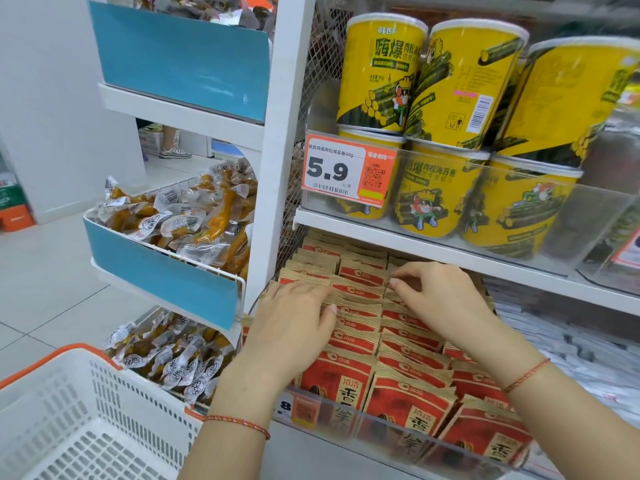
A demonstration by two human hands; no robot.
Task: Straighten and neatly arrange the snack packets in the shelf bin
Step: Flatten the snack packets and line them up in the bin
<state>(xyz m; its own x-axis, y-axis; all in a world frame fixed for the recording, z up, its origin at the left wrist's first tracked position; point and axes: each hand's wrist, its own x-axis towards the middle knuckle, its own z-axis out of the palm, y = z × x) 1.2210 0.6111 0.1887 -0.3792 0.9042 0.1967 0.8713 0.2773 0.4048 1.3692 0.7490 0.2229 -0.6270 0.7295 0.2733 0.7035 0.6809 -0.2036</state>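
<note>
Your left hand (294, 320) lies open and flat on the flat, red-and-tan paper snack packets (356, 341) standing in rows in the clear plastic shelf bin (381, 427); your right hand (440, 299) pinches one packet's crimped top edge. Glossy yellow cylindrical tubs (381, 74) sit on the white shelf (433, 251) above.

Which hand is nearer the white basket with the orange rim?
Left. The left hand lies on the red packets just right of the basket; the right hand is farther right, over the same bin.
</note>
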